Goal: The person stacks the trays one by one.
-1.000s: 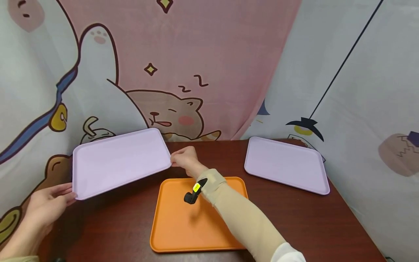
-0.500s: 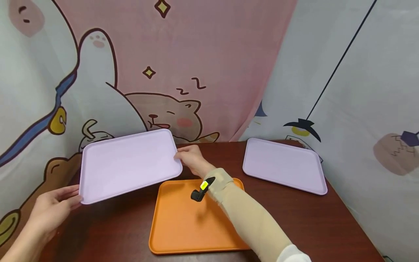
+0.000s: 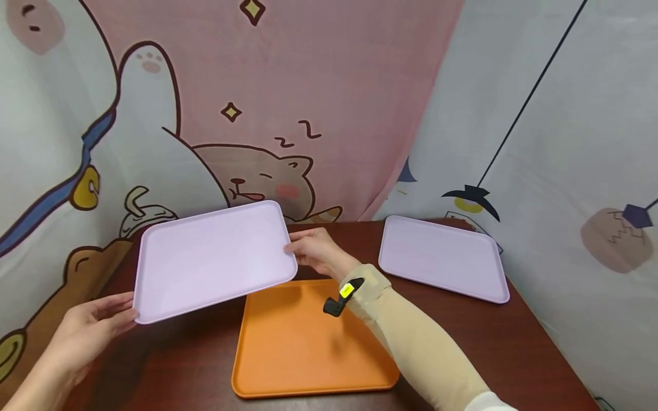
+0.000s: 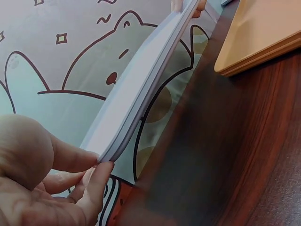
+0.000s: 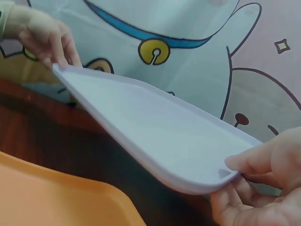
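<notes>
A pale lilac rectangular tray (image 3: 216,260) is held up over the left side of the table, tilted with its inner face toward me. My left hand (image 3: 92,328) pinches its near left corner; the left wrist view has the thumb (image 4: 77,157) on the rim and fingers beneath. At the opposite short side, my right hand (image 3: 321,251) grips the edge, thumb on the inner face and fingers under it in the right wrist view. An orange tray (image 3: 308,342) lies below my right forearm, and the lilac tray's right corner slightly overlaps its back edge in the head view.
Another lilac tray (image 3: 442,260) lies at the back right of the dark wooden table (image 3: 452,337). Cartoon-printed cloth (image 3: 354,85) hangs behind the table and along both sides. A small black device (image 3: 341,297) is strapped to my right wrist.
Both hands have carried the lilac tray to the right, toward the orange tray. The orange tray and the other lilac tray stay where they were.
</notes>
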The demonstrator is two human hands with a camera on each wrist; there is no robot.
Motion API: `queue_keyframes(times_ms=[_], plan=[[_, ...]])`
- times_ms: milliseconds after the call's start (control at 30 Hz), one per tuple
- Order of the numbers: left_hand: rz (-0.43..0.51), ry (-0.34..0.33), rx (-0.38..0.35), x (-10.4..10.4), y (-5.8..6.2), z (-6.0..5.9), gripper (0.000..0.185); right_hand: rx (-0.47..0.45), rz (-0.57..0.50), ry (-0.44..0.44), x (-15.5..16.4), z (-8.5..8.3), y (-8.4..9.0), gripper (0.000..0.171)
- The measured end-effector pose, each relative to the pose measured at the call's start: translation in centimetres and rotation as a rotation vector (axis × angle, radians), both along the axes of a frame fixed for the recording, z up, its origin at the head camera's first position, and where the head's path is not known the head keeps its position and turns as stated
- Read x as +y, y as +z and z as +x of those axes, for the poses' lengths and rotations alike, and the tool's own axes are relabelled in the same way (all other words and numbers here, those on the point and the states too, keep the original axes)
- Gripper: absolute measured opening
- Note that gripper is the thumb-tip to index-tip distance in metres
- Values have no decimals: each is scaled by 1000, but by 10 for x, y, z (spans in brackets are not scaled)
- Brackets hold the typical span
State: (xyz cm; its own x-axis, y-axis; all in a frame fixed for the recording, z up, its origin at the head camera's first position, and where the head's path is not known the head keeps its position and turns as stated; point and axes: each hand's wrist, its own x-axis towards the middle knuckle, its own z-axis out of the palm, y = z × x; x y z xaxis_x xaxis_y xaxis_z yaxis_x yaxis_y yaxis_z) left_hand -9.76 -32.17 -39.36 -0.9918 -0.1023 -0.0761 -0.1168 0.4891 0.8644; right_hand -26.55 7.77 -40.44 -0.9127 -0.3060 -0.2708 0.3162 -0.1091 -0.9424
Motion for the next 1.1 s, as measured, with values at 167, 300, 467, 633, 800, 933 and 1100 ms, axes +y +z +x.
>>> queue_keyframes(times_ms=[167,300,467,633,800,933,1100], plan=[[70,-33,3,-1,-1,0,53,-24,-61,-7,7,7,4,39],[192,-77,8,-2,-1,-4,58,-26,-89,-27,14,12,7,40],[104,-101,-37,4,4,-12,66,-21,-111,-26,25,19,11,44],[179,-99,-73,10,8,-20,68,-15,-123,-25,36,28,12,44],[419,-113,-59,13,6,-24,47,-16,-107,-22,49,36,11,43],[487,-113,-69,17,5,-27,31,-12,-89,-14,57,43,12,45],[484,-111,-94,27,5,-28,32,1,-61,-31,71,52,16,45]])
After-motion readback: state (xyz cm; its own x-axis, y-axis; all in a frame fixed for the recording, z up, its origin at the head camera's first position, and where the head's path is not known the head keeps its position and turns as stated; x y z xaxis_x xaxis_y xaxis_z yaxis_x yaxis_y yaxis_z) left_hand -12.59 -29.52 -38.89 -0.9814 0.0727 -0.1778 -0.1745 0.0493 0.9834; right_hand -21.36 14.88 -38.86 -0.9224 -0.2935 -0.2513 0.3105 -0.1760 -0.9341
